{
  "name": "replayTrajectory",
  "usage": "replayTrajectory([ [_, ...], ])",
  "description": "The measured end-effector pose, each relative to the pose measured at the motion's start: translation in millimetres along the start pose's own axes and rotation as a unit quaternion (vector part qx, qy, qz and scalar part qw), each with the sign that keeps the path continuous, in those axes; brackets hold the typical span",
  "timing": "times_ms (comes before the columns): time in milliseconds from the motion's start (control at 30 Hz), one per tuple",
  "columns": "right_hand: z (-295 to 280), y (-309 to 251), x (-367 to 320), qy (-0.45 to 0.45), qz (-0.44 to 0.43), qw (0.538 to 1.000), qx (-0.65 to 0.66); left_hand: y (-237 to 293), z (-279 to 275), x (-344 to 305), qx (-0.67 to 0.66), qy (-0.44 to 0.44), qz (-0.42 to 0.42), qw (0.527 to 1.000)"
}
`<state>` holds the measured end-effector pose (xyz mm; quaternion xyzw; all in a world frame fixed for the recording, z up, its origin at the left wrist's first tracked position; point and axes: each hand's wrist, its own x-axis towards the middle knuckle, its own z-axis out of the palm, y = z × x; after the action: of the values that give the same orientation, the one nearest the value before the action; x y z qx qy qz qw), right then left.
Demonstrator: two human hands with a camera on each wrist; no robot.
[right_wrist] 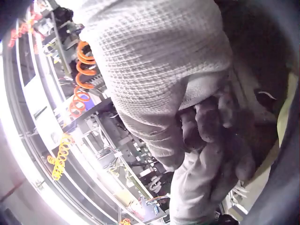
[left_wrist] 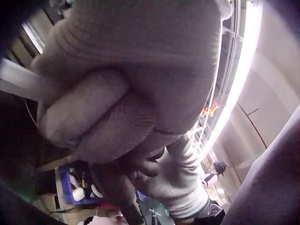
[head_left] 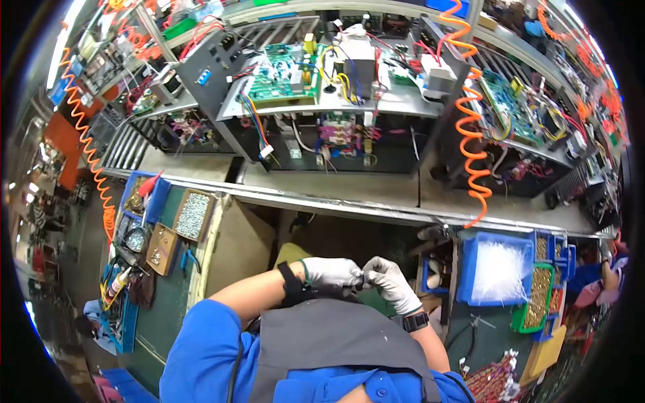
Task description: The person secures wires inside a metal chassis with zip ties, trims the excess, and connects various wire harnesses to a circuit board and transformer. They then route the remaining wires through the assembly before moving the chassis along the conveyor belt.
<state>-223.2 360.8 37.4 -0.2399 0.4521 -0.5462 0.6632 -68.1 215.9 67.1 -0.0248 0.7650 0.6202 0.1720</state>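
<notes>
Both hands wear white knitted gloves with greyed fingers and meet in front of the grey apron [head_left: 322,336]. My left hand [head_left: 334,272] has its fingers curled, and they fill the middle of the left wrist view. A pale strip [left_wrist: 21,82] runs in from the left edge there and overlaps these fingers. Bent towards the left fingertips, the fingers of my right hand [head_left: 393,283] touch them or come very close. In the right wrist view the right hand [right_wrist: 159,79] covers much of the contact. I cannot tell what, if anything, lies between the fingertips.
Ahead, an open metal chassis carries a green circuit board [head_left: 282,74] and wires. Orange coiled hoses [head_left: 474,134] hang beside it. Screw trays [head_left: 195,213] and pliers [head_left: 191,258] lie left. At right are a blue bin [head_left: 470,292] of white strands and a green tray [head_left: 521,321].
</notes>
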Motion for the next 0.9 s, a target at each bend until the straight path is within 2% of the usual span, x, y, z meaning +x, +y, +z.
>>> replayTrajectory([
  [33, -3, 9, 10, -0.014, -0.013, 1.0, 0.024, 5, -1, -10, 0.001, 0.044, -0.069, 0.997],
  [67, -7, 15, 20, -0.036, -0.002, 0.994, 0.106, -17, -8, -18, 0.034, 0.025, -0.056, 0.998],
  [133, -11, 13, 37, -0.002, -0.049, 0.992, 0.12, -64, -24, -53, 0.254, 0.101, 0.011, 0.962],
  [167, -12, 6, 44, 0.022, -0.056, 0.992, 0.114, -65, -31, -79, 0.312, 0.197, -0.086, 0.925],
  [200, -12, 0, 50, 0.045, -0.054, 0.993, 0.097, -57, -44, -96, 0.365, 0.287, -0.182, 0.867],
  [267, -8, -6, 68, 0.035, -0.057, 0.997, 0.038, -12, -62, -104, 0.201, 0.512, -0.262, 0.793],
  [300, 0, -12, 77, 0.018, -0.048, 0.999, 0.003, 8, -69, -104, 0.168, 0.496, -0.241, 0.817],
  [333, 13, -17, 86, 0.02, -0.029, 0.999, -0.005, 34, -65, -99, 0.052, 0.481, -0.226, 0.846],
  [433, 47, -21, 110, 0.026, -0.021, 0.999, -0.009, 31, -69, -81, 0.113, 0.359, -0.19, 0.907],
  [533, 61, -9, 144, 0.027, 0.0, 0.998, 0.052, 8, -100, -84, 0.083, 0.238, -0.245, 0.936],
  [600, 71, -7, 161, 0.043, 0.039, 0.998, 0.009, -18, -117, -98, 0.043, 0.218, -0.231, 0.947],
  [633, 77, -11, 166, 0.061, 0.05, 0.997, 0.007, -37, -127, -105, 0.029, 0.21, -0.195, 0.958],
  [667, 86, -23, 174, 0.054, 0.048, 0.995, -0.071, -50, -139, -111, 0.016, 0.206, -0.158, 0.966],
  [733, 94, -31, 194, 0.052, 0.021, 0.981, -0.184, -60, -160, -128, 0.036, 0.186, -0.147, 0.971],
  [800, 123, -66, 210, 0.087, 0.002, 0.979, -0.182, -38, -193, -157, 0.049, 0.138, -0.165, 0.975],
  [833, 138, -77, 221, 0.088, -0.031, 0.981, -0.17, -15, -212, -173, 0.023, 0.129, -0.209, 0.969],
  [867, 155, -85, 233, 0.087, -0.068, 0.981, -0.156, -20, -219, -190, -0.015, 0.163, -0.181, 0.97],
  [900, 172, -95, 242, 0.079, -0.08, 0.984, -0.139, -6, -235, -208, -0.021, 0.162, -0.172, 0.971],
])
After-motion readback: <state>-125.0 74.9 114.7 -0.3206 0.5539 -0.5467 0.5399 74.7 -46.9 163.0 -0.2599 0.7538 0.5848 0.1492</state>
